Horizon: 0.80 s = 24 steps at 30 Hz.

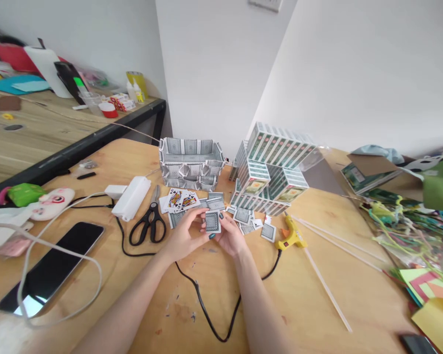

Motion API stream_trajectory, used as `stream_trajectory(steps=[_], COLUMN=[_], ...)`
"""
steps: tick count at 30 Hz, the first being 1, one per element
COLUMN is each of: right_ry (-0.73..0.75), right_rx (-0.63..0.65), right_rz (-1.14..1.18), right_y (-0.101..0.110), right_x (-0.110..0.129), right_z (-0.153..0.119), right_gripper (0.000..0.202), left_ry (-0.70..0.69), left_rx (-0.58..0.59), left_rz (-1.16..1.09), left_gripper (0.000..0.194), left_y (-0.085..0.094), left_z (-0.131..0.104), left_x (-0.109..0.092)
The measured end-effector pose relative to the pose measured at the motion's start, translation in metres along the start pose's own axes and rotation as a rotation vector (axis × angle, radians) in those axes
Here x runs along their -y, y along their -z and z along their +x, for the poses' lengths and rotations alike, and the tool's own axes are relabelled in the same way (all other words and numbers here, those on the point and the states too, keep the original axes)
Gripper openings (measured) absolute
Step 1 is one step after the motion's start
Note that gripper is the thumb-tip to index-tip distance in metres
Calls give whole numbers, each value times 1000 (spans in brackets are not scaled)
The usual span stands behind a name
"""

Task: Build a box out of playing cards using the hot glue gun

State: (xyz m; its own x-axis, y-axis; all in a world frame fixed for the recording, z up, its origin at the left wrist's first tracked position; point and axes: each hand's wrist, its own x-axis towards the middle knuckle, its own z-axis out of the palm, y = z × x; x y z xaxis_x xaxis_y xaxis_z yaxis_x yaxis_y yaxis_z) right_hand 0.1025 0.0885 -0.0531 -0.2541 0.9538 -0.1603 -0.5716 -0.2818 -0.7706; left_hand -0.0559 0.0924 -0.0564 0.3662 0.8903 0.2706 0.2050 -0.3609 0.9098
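Between my two hands is a small playing-card piece [212, 222] with a grey patterned back facing up. My left hand [186, 236] grips its left side, thumb along the lower edge. On the right side my right hand [231, 235] holds it with the fingers closed. Just beyond lie loose playing cards [182, 199], some face up, and small cut card pieces [242, 215]. Behind them stands a box-like structure made of cards [192, 164]. Black scissors [149, 221] rest to the left, and a yellow glue gun [291, 238] lies to the right.
Stacked card boxes [269, 167] stand at the back. A black cable [203, 305] loops in front of my hands. On the left are a phone [55, 265], a white power strip [132, 197] and a pale cable. Glue sticks [328, 290] and colourful craft scraps [406, 236] lie on the right.
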Motion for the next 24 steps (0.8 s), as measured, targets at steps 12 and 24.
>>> stream_trajectory(steps=[12, 24], right_ry=[-10, 0], right_rx=[-58, -166], right_rz=[-2, 89], right_y=[0, 12], right_x=[-6, -9], right_z=[4, 8], right_gripper=[32, 20], left_ry=[-87, 199], left_rx=[-73, -131], left_rz=[297, -305], left_gripper=[52, 37], left_y=[0, 3], left_z=[-1, 3], left_x=[1, 1])
